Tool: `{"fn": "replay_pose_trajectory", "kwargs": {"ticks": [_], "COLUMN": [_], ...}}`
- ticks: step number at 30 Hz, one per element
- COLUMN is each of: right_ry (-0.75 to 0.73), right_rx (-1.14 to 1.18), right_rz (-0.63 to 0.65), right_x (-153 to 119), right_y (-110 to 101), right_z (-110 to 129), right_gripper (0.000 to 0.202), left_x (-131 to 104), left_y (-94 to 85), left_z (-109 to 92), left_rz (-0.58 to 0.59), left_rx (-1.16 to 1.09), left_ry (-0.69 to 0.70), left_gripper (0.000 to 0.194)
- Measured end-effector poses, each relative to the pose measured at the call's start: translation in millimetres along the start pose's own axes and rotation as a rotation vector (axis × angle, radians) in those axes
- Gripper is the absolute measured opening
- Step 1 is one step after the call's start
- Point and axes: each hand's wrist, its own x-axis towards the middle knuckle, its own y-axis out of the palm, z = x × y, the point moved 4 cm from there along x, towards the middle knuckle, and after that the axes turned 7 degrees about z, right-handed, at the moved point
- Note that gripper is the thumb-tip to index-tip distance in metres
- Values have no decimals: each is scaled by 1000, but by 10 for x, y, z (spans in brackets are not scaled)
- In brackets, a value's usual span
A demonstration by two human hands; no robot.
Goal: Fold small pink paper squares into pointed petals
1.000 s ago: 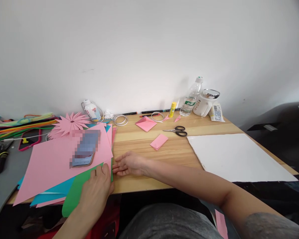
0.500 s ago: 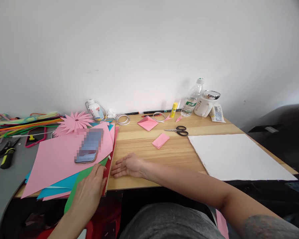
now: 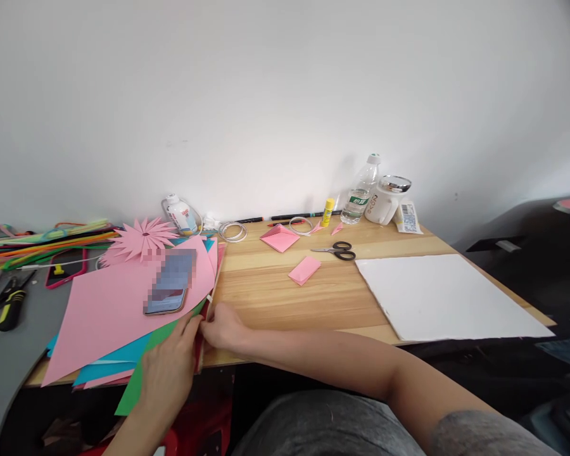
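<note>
At the near right corner of the paper stack, my left hand (image 3: 171, 361) grips a green sheet of paper (image 3: 140, 373), its fingers curled over the sheet's edge. My right hand (image 3: 224, 326) touches the left fingertips there. Its fingers are bent together at the stack's edge, and what lies between them is hidden. Red sheets (image 3: 199, 351) show beneath both hands. Pink paper (image 3: 99, 304) covers the top of the stack, with blue paper (image 3: 111, 361) peeking out below it. A phone (image 3: 171, 282) with a blurred screen rests on the pink paper.
A folded pink paper (image 3: 304, 270), scissors (image 3: 337, 250), a pink folded piece (image 3: 280, 237) and a glue stick (image 3: 328, 213) lie or stand mid-table. A white board (image 3: 451, 297) is at the right. Behind stand a water bottle (image 3: 360, 196) and mug (image 3: 384, 202). Pliers (image 3: 12, 307) lie left.
My right hand has moved left from the bare wood to the stack's edge, its spread fingers now bent together. The green sheet's lower corner has shifted slightly left and down.
</note>
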Motion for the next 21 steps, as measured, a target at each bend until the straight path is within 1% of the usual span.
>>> {"fn": "replay_pose_trajectory", "kwargs": {"ticks": [2, 5, 7, 11, 13, 15, 17, 19, 20, 21], "right_ry": [-24, -111, -174, -269, -314, -372, -435, -496, -518, -545], "right_rx": [-15, -67, -149, -320, -338, -326, -301, -304, -332, -358], "right_rz": [-79, -195, -215, -256, -241, -181, -89, -20, 5, 16], "right_x": [-29, -125, -211, -423, -560, -744, -992, -1306, -1476, -1647], "right_y": [-99, -352, -545, -970, -1193, -1433, -1703, -2010, -2169, -2332], "right_z": [-23, 13, 81, 258, 359, 472, 588, 691, 732, 767], "right_gripper": [14, 7, 10, 15, 13, 11, 7, 5, 8, 10], "left_x": [-11, -17, -4, 51, 70, 68, 47, 30, 36, 58], "left_y": [60, 131, 147, 106, 102, 141, 208, 246, 232, 185], "left_z": [-5, 6, 0, -47, -63, -57, -28, 6, 15, 21], "left_rz": [-6, -49, -59, -44, -17, 19, 52, 45, 17, -35], "left_rx": [13, 1, -8, -14, -14, -9, -14, -97, -199, -340], "left_ry": [1, -27, -42, -55, -53, -48, -48, -46, -29, -12], "left_gripper": [49, 51, 51, 49, 50, 53, 56, 47, 37, 28]}}
